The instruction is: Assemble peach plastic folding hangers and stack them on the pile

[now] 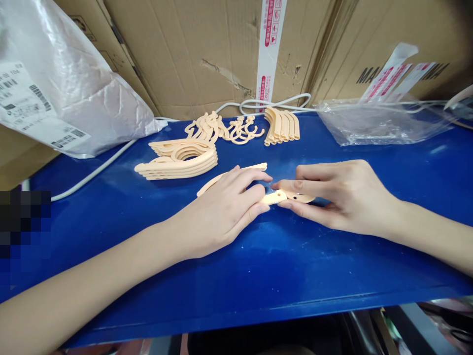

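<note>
My left hand is closed on a cream plastic hanger piece, pinching it near the fingertips. Facing it, my right hand grips a second cream hanger part with a small hole in it. The two parts meet end to end between my hands, low over the blue table; whether they are locked together I cannot tell. A long curved hanger arm lies behind my left hand, partly covered by it.
Beyond my hands sit stacked hanger arms, a pile of curved parts, loose hooks and short tubular pieces. A white parcel bag, a clear plastic bag, cartons and a white cable border the blue table.
</note>
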`<state>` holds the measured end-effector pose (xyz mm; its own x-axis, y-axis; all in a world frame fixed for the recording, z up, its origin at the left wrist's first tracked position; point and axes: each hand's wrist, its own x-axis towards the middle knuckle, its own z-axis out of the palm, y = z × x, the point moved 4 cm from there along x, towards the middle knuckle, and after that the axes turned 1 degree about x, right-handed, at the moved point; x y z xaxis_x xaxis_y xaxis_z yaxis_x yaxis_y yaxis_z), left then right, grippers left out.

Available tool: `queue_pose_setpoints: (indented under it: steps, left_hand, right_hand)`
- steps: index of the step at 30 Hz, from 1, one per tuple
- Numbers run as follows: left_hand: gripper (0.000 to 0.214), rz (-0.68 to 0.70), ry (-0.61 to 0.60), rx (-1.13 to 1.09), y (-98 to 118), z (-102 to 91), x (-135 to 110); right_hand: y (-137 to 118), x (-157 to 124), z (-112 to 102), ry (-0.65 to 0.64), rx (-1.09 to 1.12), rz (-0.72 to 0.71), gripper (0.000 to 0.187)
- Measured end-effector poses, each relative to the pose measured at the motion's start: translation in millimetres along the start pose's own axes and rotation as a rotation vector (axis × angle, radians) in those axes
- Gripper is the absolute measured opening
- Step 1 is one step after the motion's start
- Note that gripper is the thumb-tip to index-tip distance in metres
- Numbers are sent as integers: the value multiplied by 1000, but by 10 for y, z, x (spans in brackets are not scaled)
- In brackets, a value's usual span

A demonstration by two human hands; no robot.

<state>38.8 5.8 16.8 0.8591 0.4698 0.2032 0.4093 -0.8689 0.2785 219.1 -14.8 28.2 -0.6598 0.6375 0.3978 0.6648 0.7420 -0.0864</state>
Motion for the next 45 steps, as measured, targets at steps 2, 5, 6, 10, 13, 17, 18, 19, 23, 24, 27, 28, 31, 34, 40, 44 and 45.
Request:
queue_pose_setpoints:
  steps: [2,5,6,10,13,17,18,19,23,24,27,28,31,34,40,44,45]
  left_hand:
    - [26,2,1,-1,4,2,-1]
    - [26,7,2,-2,11,10,2]
    - [25,8,3,-3,12,12,3]
    - [25,6,4,4,10,14,5]
    - [26,8,2,19,9,14,5]
    - [26,15,7,37,17,12,7]
    - [26,16,8,38,21,11,8]
    - [26,16,8,39,23,10,9]
    - [26,11,-3,41,30,9,10]
    - [25,12,-4,41,32,8,11]
    - [25,17,4,40,37,3,13]
    - [25,17,4,38,38,2,13]
    - [25,15,1,28,37,0,10]
    - [25,16,1,19,35,0,7]
    - [24,19,-9,14,35,5,7]
    - [25,-44,5,-39,-10,-8,8]
    - [26,-68,17,-61,-29,-14,7]
  right_hand:
    - [5,-3,0,4,1,-26,30]
    - [14,-5,3,5,-8,-46,31]
    - [16,-5,5,6,-11,-48,31]
    - [19,-6,11,3,-7,-46,29]
    - [21,-6,22,-17,22,-27,27]
    - [22,-5,38,-43,58,0,27]
    - [23,-5,42,-50,67,7,27]
    - [25,-5,47,-61,78,16,27]
    - [27,-1,63,-103,122,44,27]
    - [27,0,65,-109,125,48,27]
    - [28,5,66,-116,131,53,25]
    - [27,8,65,-115,137,52,25]
    - [24,18,58,-116,148,52,27]
    - [10,28,57,-129,169,48,28]
    - [26,30,55,-134,219,56,25]
    - [72,56,35,-273,335,52,24]
    - [86,63,27,-328,381,75,24]
